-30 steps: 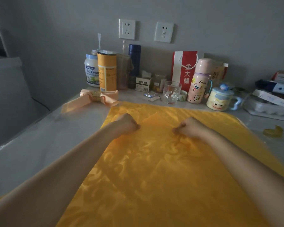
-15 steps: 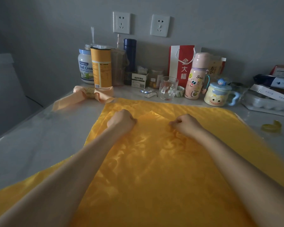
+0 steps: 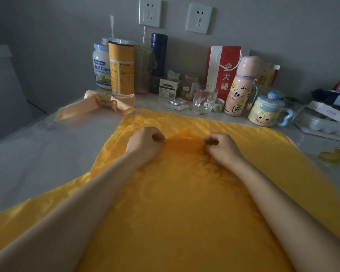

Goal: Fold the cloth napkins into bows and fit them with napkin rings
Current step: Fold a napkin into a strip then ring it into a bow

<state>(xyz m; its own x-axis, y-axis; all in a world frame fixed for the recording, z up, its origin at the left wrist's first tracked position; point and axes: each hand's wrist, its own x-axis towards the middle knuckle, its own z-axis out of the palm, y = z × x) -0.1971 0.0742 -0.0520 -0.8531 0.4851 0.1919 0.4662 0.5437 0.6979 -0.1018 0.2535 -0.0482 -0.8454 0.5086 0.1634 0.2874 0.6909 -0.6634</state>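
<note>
A large yellow patterned napkin (image 3: 185,203) lies spread over the table in front of me. Its corner (image 3: 182,138) is folded inward to the middle and stands slightly raised between my hands. My left hand (image 3: 144,143) pinches the left edge of that folded corner, fingers curled. My right hand (image 3: 220,147) pinches the right edge the same way. A peach napkin bow (image 3: 98,104) with a gold ring (image 3: 106,99) around its middle lies at the back left. A loose yellow napkin ring (image 3: 333,158) sits on the table at the right.
Along the wall stand a milk powder jar (image 3: 100,69), a yellow can (image 3: 121,69), a blue flask (image 3: 159,57), a glass (image 3: 204,100), a pink bottle (image 3: 238,87), a cartoon mug (image 3: 265,112) and an egg tray (image 3: 322,128). Bare grey tabletop (image 3: 47,154) lies to the left.
My hands have drawn closer together and pulled the folded corner toward me. The corner now lifts slightly between them. My view has tilted down and moved closer.
</note>
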